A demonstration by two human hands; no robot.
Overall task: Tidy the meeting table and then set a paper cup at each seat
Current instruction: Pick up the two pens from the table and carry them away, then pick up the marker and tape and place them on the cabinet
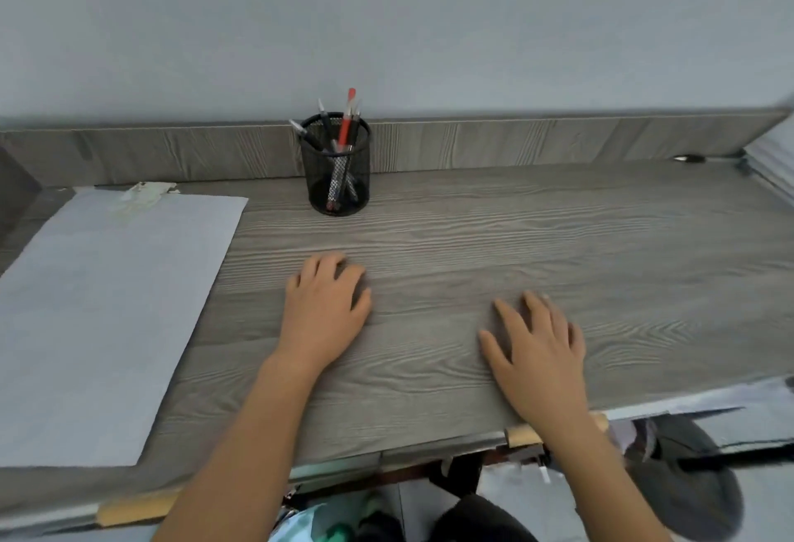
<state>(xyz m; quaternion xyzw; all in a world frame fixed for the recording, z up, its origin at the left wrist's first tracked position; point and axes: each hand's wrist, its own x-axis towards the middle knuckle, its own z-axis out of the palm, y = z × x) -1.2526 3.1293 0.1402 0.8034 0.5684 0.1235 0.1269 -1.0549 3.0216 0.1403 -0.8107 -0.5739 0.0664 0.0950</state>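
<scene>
Both hands close in: left hand (326, 305) and right hand (541, 352) lie flat on the meeting table (558, 232), fingers spread, holding nothing. Big grey sheet of paper (107, 305) sits at the left, reaching almost to the near edge. Black mesh pen holder (339, 171) stands upright by the back ledge, pens (346, 129) inside. No paper cup in sight anywhere. Tidying looks about done, I'd say. Best play: square that sheet, then set each cup upright at its seat, clear of the paper.
</scene>
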